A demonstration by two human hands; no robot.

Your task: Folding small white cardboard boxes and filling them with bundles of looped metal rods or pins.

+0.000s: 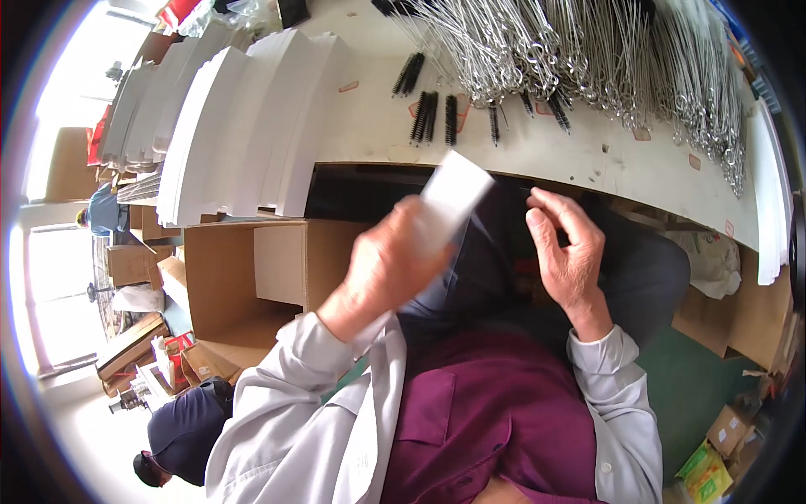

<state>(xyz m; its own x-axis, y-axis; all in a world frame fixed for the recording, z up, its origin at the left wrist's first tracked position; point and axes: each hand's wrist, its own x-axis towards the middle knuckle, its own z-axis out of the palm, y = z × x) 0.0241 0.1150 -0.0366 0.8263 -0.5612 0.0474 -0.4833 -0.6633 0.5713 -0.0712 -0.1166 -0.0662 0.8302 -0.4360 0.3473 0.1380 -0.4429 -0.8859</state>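
Note:
My left hand (390, 256) is closed around a slim white carton (457, 193), held tilted over my lap just off the table's front edge. The carton is slightly blurred. Apart from it, on the right, my right hand (573, 248) hovers over my legs, with thumb and fingers apart and nothing visible in it. On the table (361, 126) beyond my hands lie several black-bristled brushes (424, 118). Behind them spreads a large heap of thin wire brushes (537, 50), their looped metal ends pointing toward me.
Stacks of white folded cardboard (252, 126) stand at the table's left. Below them is an open brown cardboard box (227, 277) beside my left arm. Another person in dark clothes (189, 428) is at the lower left. More boxes (729, 428) sit on the floor at right.

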